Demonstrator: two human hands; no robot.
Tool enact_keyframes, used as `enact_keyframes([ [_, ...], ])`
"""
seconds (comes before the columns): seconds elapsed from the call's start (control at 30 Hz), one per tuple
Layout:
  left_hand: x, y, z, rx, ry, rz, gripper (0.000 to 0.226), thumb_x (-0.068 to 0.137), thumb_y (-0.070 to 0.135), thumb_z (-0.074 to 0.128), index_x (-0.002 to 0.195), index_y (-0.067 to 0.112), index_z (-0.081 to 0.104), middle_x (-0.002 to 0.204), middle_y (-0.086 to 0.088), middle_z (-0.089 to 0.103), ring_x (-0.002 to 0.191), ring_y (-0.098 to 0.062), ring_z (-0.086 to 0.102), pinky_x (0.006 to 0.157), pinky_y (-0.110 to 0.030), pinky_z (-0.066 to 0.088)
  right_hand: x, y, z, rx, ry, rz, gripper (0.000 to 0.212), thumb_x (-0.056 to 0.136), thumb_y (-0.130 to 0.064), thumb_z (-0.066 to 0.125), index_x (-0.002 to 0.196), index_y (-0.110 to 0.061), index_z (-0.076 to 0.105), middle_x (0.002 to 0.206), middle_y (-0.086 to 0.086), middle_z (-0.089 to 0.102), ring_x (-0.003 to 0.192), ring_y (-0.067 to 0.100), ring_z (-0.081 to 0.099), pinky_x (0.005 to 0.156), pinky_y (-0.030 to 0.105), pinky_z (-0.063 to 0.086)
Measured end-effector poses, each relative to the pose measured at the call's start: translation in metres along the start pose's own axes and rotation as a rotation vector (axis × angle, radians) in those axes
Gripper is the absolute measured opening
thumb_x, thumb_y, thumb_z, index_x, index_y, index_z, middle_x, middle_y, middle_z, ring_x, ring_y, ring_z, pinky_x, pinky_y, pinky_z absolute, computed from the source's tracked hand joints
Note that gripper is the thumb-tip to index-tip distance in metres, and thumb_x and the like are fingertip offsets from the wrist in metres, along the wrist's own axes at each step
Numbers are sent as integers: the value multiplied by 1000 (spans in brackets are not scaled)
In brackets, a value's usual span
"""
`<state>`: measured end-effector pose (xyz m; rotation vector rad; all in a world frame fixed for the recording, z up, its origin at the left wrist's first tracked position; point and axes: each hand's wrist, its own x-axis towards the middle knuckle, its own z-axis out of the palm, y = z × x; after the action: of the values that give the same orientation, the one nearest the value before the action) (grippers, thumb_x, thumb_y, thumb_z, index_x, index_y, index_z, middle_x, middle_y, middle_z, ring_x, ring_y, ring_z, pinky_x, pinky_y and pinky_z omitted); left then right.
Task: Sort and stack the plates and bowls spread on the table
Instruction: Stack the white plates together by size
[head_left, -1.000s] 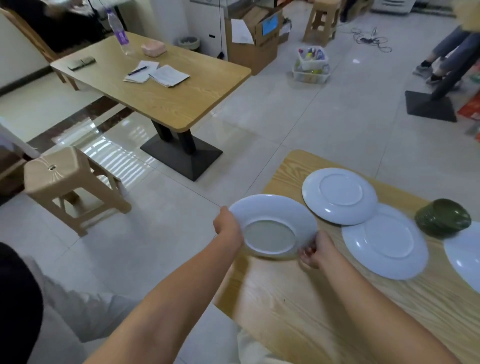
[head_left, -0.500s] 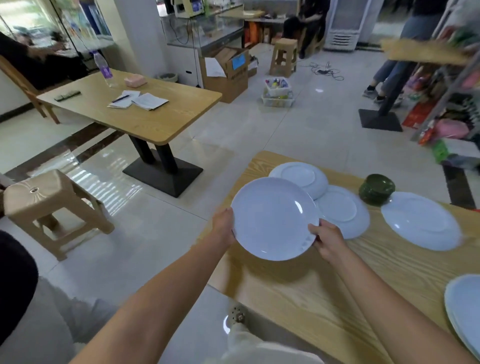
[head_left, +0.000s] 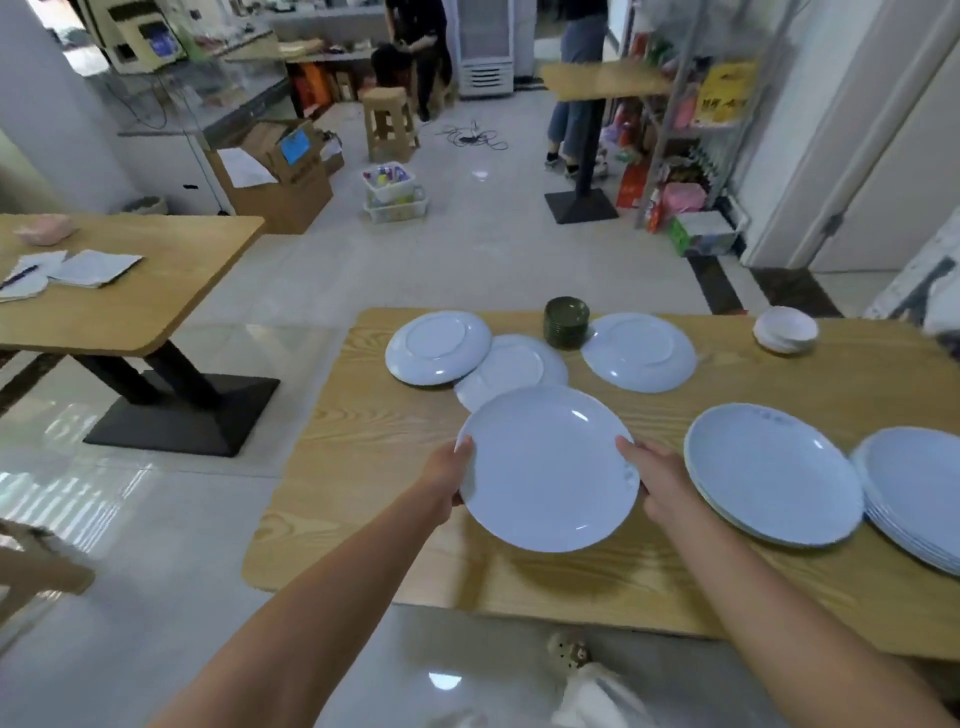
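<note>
Viewing the head camera feed, I record a white plate (head_left: 548, 467) held face up, clear of the wooden table (head_left: 363, 457) and over its near left part. The left hand (head_left: 447, 475) grips the plate's left rim, thumb on the upper edge; its other fingers are under the plate and I cannot tell how they lie. The right hand (head_left: 660, 480) grips the right rim the same way, thumb pressed on the upper face and fingers curled beneath.

Toward the far edge, an overturned plate (head_left: 438, 347) lies with its rim overlapping a second plate (head_left: 519, 366), whose near part is hidden behind the held plate. A stack of green bowls (head_left: 566, 322) stands at the far edge between that second plate and a third plate (head_left: 639, 352), also overturned. A stack of white bowls (head_left: 785, 329) sits upside down, well apart at the far right. Just beside the right hand is a face-up plate stack (head_left: 774, 473). A taller plate pile (head_left: 914, 488) adjoins it at the frame edge.
</note>
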<state>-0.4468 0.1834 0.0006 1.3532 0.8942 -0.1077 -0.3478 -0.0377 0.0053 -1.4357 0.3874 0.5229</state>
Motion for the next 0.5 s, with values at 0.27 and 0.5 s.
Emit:
enact_keyframes([
  [0.27, 5, -8, 140, -137, -259, -35, 27, 98, 11, 45, 125, 12, 51, 105, -7, 64, 90, -24, 61, 79, -38, 54, 12, -6, -105, 150, -74, 68, 43, 86, 9, 57, 127, -1, 51, 114, 15, 62, 102, 33, 58, 91, 47, 47],
  [0.5, 1, 1, 249, 19, -242, -110, 11, 95, 14, 52, 105, 12, 58, 94, -6, 64, 82, -24, 62, 71, -36, 54, 47, -41, -238, -41, -44, 262, 50, 84, 8, 62, 131, -1, 48, 123, 15, 59, 114, 35, 55, 73, 43, 53],
])
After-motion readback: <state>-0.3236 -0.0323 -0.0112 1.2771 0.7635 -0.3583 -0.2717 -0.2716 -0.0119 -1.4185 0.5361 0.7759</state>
